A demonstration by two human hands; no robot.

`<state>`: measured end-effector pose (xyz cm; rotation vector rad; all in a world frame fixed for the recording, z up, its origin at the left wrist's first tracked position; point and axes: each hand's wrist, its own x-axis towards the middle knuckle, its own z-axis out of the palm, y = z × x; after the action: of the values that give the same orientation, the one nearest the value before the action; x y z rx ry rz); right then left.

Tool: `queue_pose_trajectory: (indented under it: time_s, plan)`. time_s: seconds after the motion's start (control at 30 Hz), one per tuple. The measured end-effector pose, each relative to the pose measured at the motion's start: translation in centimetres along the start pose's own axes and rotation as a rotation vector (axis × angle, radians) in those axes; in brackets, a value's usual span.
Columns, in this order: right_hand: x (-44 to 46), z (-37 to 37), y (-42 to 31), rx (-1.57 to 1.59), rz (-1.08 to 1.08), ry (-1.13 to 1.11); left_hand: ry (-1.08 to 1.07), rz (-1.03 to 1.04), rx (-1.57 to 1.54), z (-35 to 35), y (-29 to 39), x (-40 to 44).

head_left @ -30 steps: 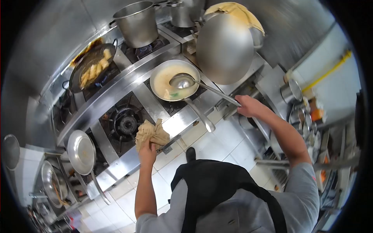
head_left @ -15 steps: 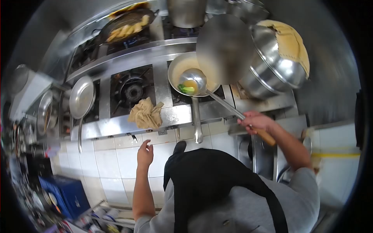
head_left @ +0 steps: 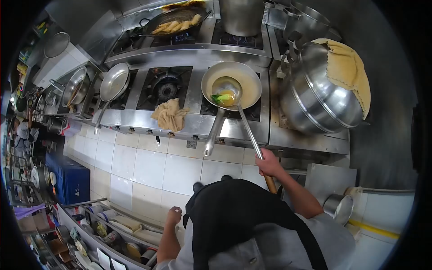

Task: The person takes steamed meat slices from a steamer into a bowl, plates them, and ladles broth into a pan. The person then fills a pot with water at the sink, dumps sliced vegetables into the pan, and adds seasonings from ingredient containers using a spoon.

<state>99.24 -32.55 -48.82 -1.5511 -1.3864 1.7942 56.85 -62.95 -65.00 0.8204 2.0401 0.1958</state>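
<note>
My right hand (head_left: 268, 163) is wrapped round the handle of a long metal ladle (head_left: 250, 130). The ladle's bowl rests in a pan (head_left: 249, 81) of pale liquid on the front burner and holds something green and yellow (head_left: 223, 97). The pan's handle points toward me. Away from the stove, my left hand (head_left: 174, 215) hangs low beside my apron, its fingers small and partly curled. A crumpled tan cloth (head_left: 169, 115) lies on the stove's front edge, out of my left hand's reach.
Behind are a wok (head_left: 157, 23) of frying pieces and a tall pot (head_left: 242, 18). A large steamer (head_left: 310, 96) under a yellow cloth (head_left: 345, 63) stands right. An unused pan (head_left: 114, 82) sits left. Below left are a shelf (head_left: 108, 245) and a blue box (head_left: 74, 180). A person (head_left: 23, 132) is far left.
My left hand has let go of the tan cloth and drawn back toward my body. The ladle now holds green and yellow food, and my view has turned left.
</note>
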Motion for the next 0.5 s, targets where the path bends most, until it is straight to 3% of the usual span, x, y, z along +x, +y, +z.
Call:
queue_pose_trajectory:
  time_s: [0.2,0.27,0.5]
  plan:
    - [-1.0,1.0,2.1,-0.139,-0.029,0.085,0.101,0.043,-0.065,-0.9,2.9,2.5]
    - [-0.7,1.4,4.0,-0.383,-0.153,0.211,0.159,0.105,-0.064,-1.8,4.8,2.9]
    - [-1.6,2.4,3.7,-0.420,-0.140,0.268,0.132,0.079,-0.115,-2.0,6.4,2.5]
